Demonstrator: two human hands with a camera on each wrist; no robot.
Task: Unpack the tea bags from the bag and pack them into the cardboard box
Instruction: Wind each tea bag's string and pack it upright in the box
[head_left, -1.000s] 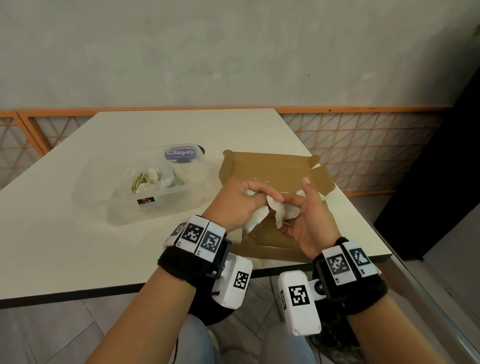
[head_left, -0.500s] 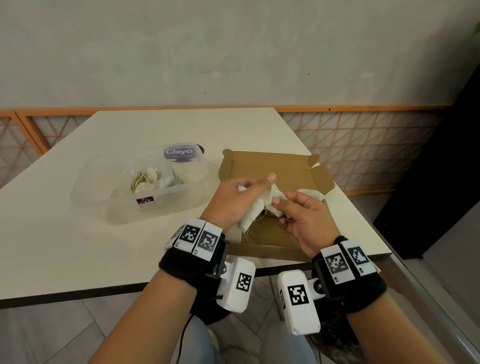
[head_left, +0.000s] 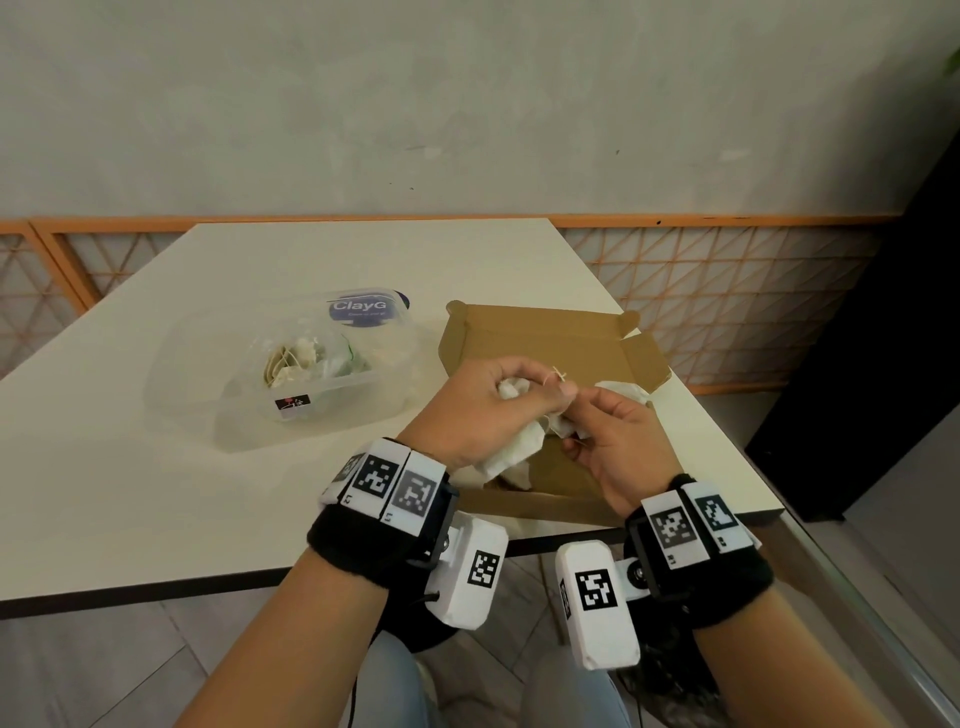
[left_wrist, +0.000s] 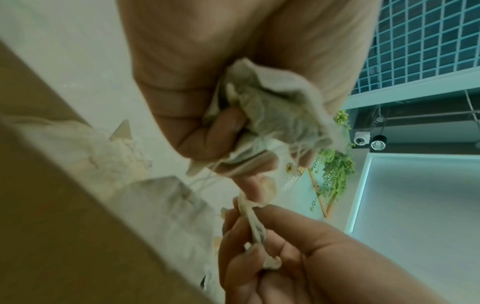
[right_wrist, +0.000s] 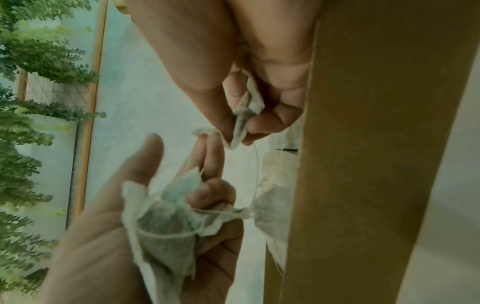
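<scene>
Your hands work above the open cardboard box (head_left: 550, 348), so freed bags likely drop in. Your left hand (head_left: 483, 410) clutches a bunch of tea bags (head_left: 511, 454); your right hand (head_left: 613, 441), just beside, pinches one bag (right_wrist: 245, 115) to untangle the strings. Bag count unclear.

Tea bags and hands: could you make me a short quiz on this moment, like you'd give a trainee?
1. True or false: the left hand grips a bunch of tea bags.
2. Where does the clear bag lie relative to the box? A) inside it B) on the table to its left C) on the floor
3. Fill in: the right hand pinches one ____.

Key: 1 true; 2 B; 3 tea bag.
</scene>
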